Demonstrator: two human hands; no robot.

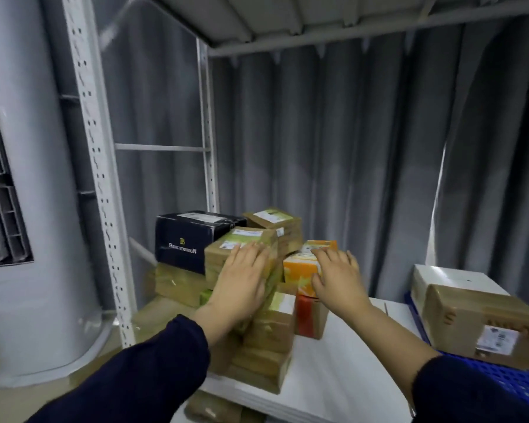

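Reaching over the white shelf board (333, 377), the person lays both hands on the parcels piled beside the navy box (180, 239), which sits at the back left of the pile on top of other cartons.

The left hand (242, 285) rests flat against the brown parcel (226, 254) that touches the navy box's right front corner. Its fingers are straight and released, pressed on the parcel's green-taped face, just below the white label.

The right hand (336, 279) covers the orange box (300, 270), which lies further right of the navy box, just beyond the brown parcel. Its fingers spread over the top and the thumb lies against the front face. Blur hides whether they actually clasp the box.

The orange box rests on a red-taped carton (310, 315). Another labelled parcel (275, 221) stands just behind the navy box's right end, and a stack of flat cartons (266, 352) sits in front of it, under the left wrist.

Well apart from the navy box, far to its right, a blue crate (526, 386) carries a large brown package (483, 325) and a white box (449, 282). A grey curtain (348, 148) hangs behind everything.
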